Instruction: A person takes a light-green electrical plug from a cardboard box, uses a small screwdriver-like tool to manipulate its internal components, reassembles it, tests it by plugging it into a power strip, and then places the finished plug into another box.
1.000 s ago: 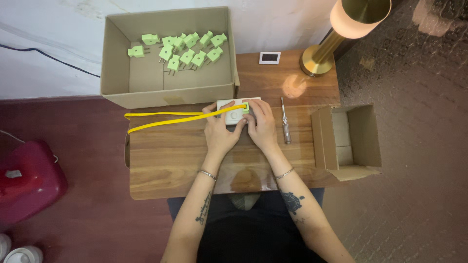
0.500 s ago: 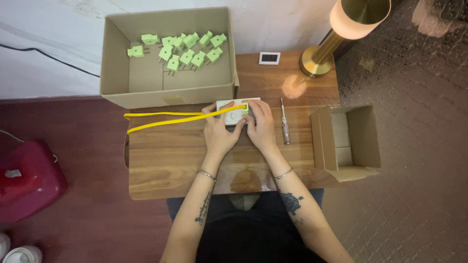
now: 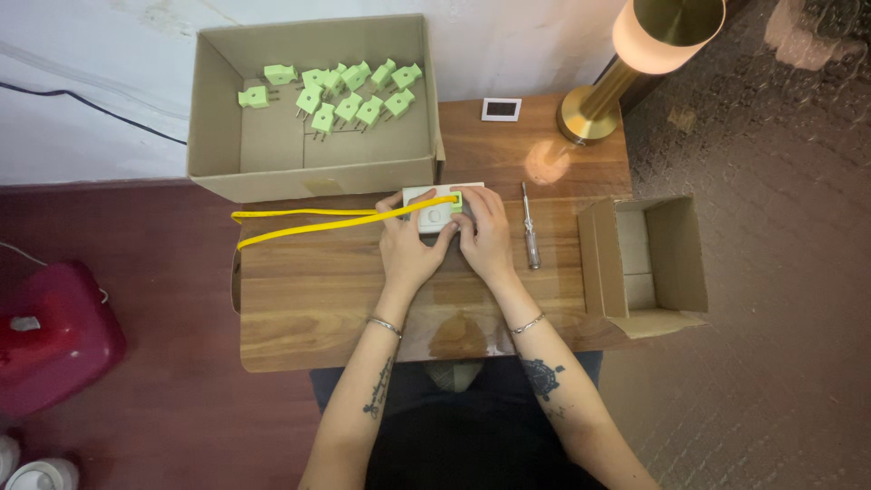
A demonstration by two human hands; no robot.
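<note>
While both hands point(image 3: 449, 240) grip white block point(image 3: 437, 208), yellow cord point(image 3: 318, 220), screwdriver point(image 3: 530, 229) beside

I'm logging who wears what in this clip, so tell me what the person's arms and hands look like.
Both forearms are bare, with no sleeves and no gloves. The left hand has a thin metal bracelet at the wrist and a slim dark tattoo running along the forearm. The right hand also wears a thin bracelet, and a larger rounded dark tattoo sits on that forearm.
</note>
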